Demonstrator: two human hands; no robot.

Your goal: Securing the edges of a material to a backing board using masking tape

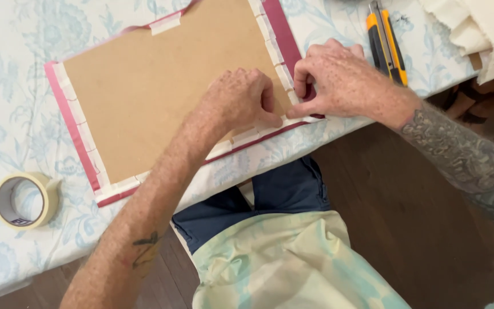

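Both hands meet at the near right corner of a brown backing board (161, 86) that lies flat on the worktop (7, 131), which is covered in a pale floral cloth. The board sits inside a dark red frame (71, 129), its edges fixed with strips of cream masking tape (81, 123). The left hand (238, 100) is curled, fingers together, thumb pressing a tape strip at the corner. The right hand (338, 80) pinches the same corner, thumb and forefinger closed on the tape. A roll of masking tape (25, 200) lies well to the left; a yellow-and-black utility knife (387, 43) lies just beyond the right hand.
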